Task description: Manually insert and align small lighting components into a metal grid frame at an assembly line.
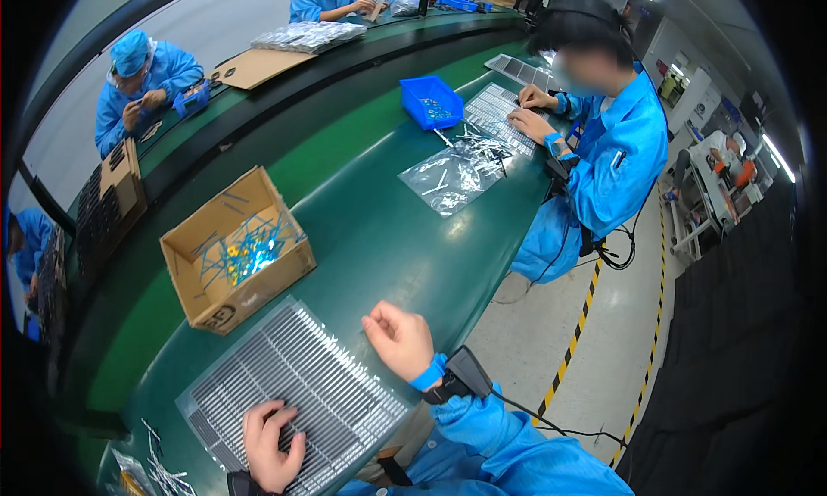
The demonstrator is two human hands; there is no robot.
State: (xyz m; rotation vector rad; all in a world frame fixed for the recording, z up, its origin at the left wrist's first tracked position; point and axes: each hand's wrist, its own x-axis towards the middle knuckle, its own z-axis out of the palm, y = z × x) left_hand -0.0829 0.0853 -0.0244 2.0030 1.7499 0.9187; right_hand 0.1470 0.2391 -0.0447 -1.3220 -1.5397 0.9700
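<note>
We find the left hand [271, 444] lying flat, fingers spread, on the near end of the ribbed grey tray [293, 393], holding nothing and simply pressing the tray down on the green counter [379, 229]. The right hand [399, 339] hovers at the tray's far right corner, fingers loosely curled with thumb and forefinger pinched together; we cannot tell whether a small part sits between them, as anything there is too small to make out. A blue wrist strap [429, 374] and a black device [461, 377] with a trailing cable sit on that wrist. Just beyond the tray stands an open cardboard box [237, 250] holding a tangle of thin blue and yellow parts. Farther along the counter a co-worker [603, 143] works over a similar tray [495, 112], with a clear bag [452, 177] and a blue bin [431, 101] close by. We judge the risks as follows: the tray overhangs toward the counter's near edge, so uneven pressure from the left hand could tip or slide it; the tray's slots are narrow, so a part could land in a wrong slot or fall to the counter; and the trailing cable could snag the tray corner if the wrist sweeps across it.
</note>
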